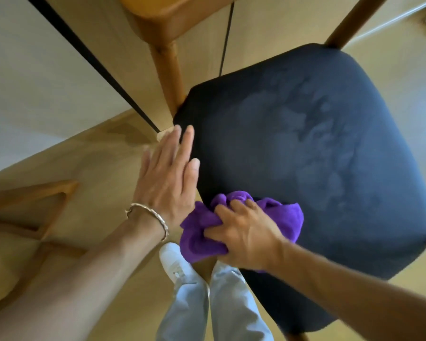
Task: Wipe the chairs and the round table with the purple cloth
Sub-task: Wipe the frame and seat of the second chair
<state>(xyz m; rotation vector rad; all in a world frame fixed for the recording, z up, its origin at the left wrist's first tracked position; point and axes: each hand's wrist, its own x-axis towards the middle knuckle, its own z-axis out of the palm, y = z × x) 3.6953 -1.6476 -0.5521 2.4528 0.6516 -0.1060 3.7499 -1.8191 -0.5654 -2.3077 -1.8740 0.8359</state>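
A chair with a dark navy seat [317, 148] and brown wooden legs fills the middle and right of the head view. Damp smears show across the seat. My right hand [246, 235] is shut on the bunched purple cloth [280, 212], pressing it on the seat's near left edge. My left hand [170, 173] lies flat with fingers apart against the seat's left edge, holding nothing. A silver bracelet circles that wrist. The round table does not show.
The chair's wooden backrest [162, 16] and a back leg rise at the top. A second wooden chair frame [35, 210] stands at the left. A wall with a dark strip [89, 57] runs behind. My legs and a white shoe [177, 264] are below.
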